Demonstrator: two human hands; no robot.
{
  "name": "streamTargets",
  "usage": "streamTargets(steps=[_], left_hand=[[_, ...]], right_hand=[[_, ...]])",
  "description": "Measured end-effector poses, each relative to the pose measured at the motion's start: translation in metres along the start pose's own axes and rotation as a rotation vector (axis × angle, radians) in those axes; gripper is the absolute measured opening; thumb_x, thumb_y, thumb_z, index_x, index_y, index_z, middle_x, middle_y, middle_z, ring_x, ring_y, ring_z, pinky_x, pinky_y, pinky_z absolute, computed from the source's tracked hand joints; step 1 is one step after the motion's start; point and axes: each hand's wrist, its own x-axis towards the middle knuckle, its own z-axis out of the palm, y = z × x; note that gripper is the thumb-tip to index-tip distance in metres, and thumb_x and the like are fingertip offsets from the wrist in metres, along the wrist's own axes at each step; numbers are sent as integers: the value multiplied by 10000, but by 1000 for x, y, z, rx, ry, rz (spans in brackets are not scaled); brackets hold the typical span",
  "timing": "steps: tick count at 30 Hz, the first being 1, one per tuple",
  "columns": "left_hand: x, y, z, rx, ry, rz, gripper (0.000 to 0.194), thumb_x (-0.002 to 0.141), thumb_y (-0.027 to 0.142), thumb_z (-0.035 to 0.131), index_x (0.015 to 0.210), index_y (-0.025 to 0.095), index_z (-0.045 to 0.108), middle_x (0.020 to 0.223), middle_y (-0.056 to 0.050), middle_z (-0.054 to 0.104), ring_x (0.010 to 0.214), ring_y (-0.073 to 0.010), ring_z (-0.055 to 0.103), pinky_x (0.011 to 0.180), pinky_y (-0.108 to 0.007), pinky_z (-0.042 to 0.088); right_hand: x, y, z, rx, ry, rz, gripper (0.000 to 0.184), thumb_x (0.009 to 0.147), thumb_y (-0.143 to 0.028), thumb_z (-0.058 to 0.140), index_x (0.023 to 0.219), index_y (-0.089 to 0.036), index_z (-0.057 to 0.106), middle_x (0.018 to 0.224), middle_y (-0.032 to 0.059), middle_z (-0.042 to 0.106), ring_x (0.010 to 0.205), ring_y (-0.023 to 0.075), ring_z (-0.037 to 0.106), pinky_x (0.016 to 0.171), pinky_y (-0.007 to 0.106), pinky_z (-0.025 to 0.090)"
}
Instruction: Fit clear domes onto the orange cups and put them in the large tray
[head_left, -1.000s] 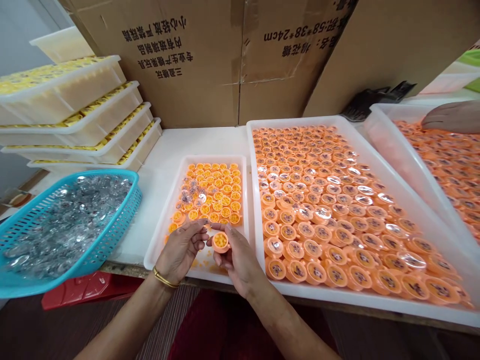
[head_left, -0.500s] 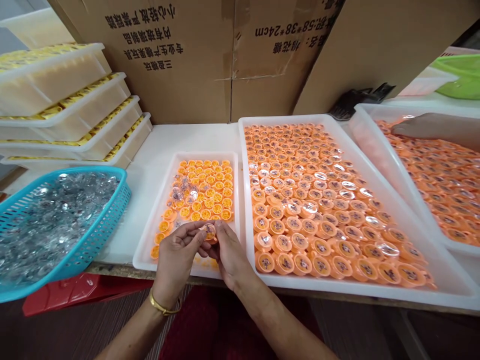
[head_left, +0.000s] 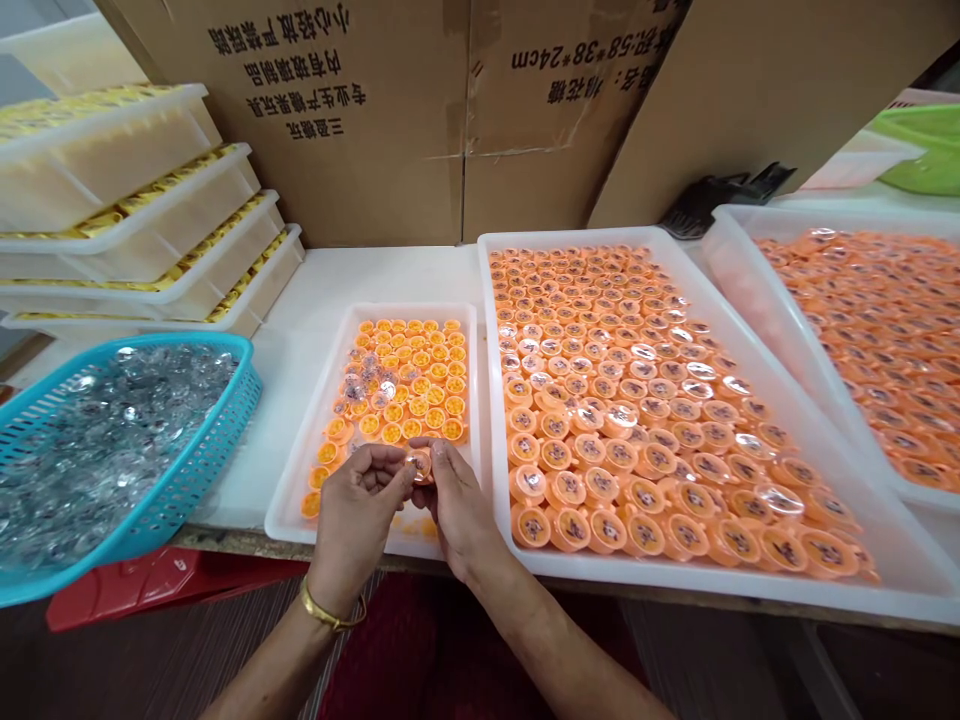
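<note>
A: What is held in the hands?

B: A small orange cup [head_left: 418, 464] is pinched between both. The left hand [head_left: 358, 506] is closed on it from the left, thumb and fingertips pressed against its rim. The right hand [head_left: 459, 508] is closed on it from the right, with the thumb laid over its top. A clear lid seems to be seated on the cup, though that is hard to make out.

A: Where is the cup placed relative to the small tray?

B: It is held just above the near end of the small tray [head_left: 300, 500], over a bare patch of its floor. Open cups [head_left: 409, 375] with yellow filling are packed in rows across the far half of that tray, and a few are strung along its left side.

A: And what is found around the small tray?

B: Just to its right, a large tray [head_left: 675, 590] is filled with lidded cups [head_left: 622, 400]. Further right, another tray [head_left: 750, 290] is filled the same way. To the left of the small tray, a blue basket [head_left: 202, 470] is heaped with clear lids [head_left: 97, 430]. Behind the basket, four white trays [head_left: 187, 240] are stacked in steps, with yellow contents seen at their edges. All of it is carried on a white tabletop [head_left: 375, 275]. Behind the small tray, cardboard boxes [head_left: 420, 120] with printed text are stood upside down. A gold bangle [head_left: 326, 612] is worn on the left wrist.
</note>
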Motion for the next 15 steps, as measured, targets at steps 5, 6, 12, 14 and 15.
streamTargets(steps=[5,6,12,14,15], left_hand=[[1,3,2,41,-30,46,215,706,335,705,763,144,622,617,5,638,526,-110,596,479,-205,445],[2,4,2,32,-36,41,213,699,333,711,754,146,624,618,3,640,527,-112,598,474,-204,438],[5,5,-1,-15,-65,-17,215,673,338,730,716,153,629,591,9,626,497,-94,558,438,-185,398],[4,8,-3,42,-66,-14,217,680,348,721,707,156,623,574,13,614,489,-97,553,424,-185,388],[3,9,-4,80,-72,-14,221,689,360,711,703,160,620,563,15,607,487,-101,554,420,-186,385]], right_hand=[[-4,-5,-1,-136,-22,-62,456,895,-573,371,1046,-198,581,747,12,570,661,138,531,620,284,430],[-5,-5,-2,-168,-25,-68,482,899,-581,350,1079,-196,578,770,21,583,677,144,538,638,292,438],[-7,-8,-6,-393,-48,-156,465,883,-491,482,1261,-225,530,906,40,644,780,171,566,731,314,444],[-8,-8,-7,-403,-61,-169,446,890,-472,477,1273,-250,527,1039,51,640,803,172,570,726,310,447],[-8,-8,-7,-405,-69,-172,436,895,-462,470,1276,-259,526,1103,55,626,803,169,571,719,307,450]])
